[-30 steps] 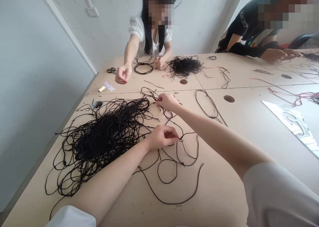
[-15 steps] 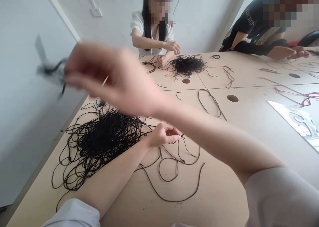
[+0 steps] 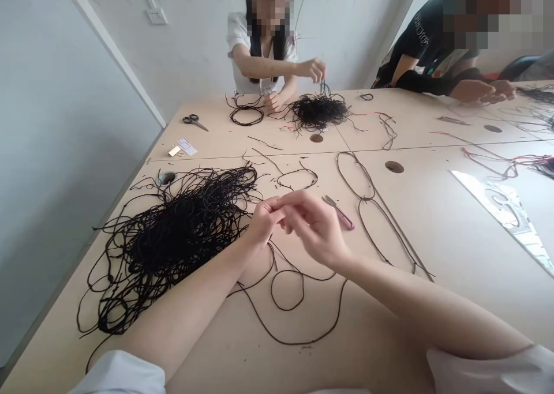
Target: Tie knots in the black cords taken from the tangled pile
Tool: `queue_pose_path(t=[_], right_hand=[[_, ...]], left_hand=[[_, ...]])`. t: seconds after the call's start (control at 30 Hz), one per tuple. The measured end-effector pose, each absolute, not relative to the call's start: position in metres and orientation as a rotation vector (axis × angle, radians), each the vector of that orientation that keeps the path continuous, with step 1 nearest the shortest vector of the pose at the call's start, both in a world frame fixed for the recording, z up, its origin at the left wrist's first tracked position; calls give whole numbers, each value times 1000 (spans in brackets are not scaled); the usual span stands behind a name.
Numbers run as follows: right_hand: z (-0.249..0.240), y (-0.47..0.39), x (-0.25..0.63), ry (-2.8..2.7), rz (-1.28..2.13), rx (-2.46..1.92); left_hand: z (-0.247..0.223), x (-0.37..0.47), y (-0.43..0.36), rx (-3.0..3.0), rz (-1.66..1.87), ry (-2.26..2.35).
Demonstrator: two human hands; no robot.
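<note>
My left hand [image 3: 263, 223] and my right hand [image 3: 314, 224] meet over the middle of the near table, fingers pressed together. What they pinch between them is hidden by the fingers. Below them a thin black cord [image 3: 289, 343] lies in loose curves on the wood. Left of my hands spreads a big tangled pile of black cords [image 3: 173, 238]. A small pair of snips with a pink handle [image 3: 345, 218] rests just right of my right hand. Beyond my fingers lies a small loop of dark cord [image 3: 298, 179].
Black-handled scissors [image 3: 195, 122] and small cards [image 3: 187, 146] lie at the far left. Across the table [image 3: 259, 371], a person's hand [image 3: 312, 70] is over another black cord pile [image 3: 318, 111]. Long cord loops [image 3: 383, 232] and a clear template [image 3: 504, 215] lie right.
My right hand has come down from the upper left to my left hand; the dark item it carried no longer shows. The person opposite now lifts cord from the far pile.
</note>
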State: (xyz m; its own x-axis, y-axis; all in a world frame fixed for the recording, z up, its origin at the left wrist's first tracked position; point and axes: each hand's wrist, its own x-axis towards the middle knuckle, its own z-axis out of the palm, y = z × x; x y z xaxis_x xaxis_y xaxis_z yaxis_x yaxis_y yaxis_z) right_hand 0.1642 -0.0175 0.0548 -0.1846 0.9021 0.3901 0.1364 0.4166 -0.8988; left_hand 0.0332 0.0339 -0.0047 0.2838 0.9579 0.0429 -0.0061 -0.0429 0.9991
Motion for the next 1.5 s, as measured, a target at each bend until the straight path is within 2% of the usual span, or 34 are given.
queue_pose_path(t=[0.13, 0.4, 0.83, 1.5], right_hand=[[16, -12, 181, -1160, 1059, -1194], [-12, 4, 185, -1151, 1230, -1173], [-10, 5, 194, -1183, 1132, -1272], [-8, 5, 196, -1123, 1191, -1231]], left_hand=[[-7, 33, 39, 1211, 1025, 914], [-8, 33, 38, 1293, 1042, 986], [-8, 32, 38, 1125, 939, 948], [-5, 31, 37, 939, 926, 808]])
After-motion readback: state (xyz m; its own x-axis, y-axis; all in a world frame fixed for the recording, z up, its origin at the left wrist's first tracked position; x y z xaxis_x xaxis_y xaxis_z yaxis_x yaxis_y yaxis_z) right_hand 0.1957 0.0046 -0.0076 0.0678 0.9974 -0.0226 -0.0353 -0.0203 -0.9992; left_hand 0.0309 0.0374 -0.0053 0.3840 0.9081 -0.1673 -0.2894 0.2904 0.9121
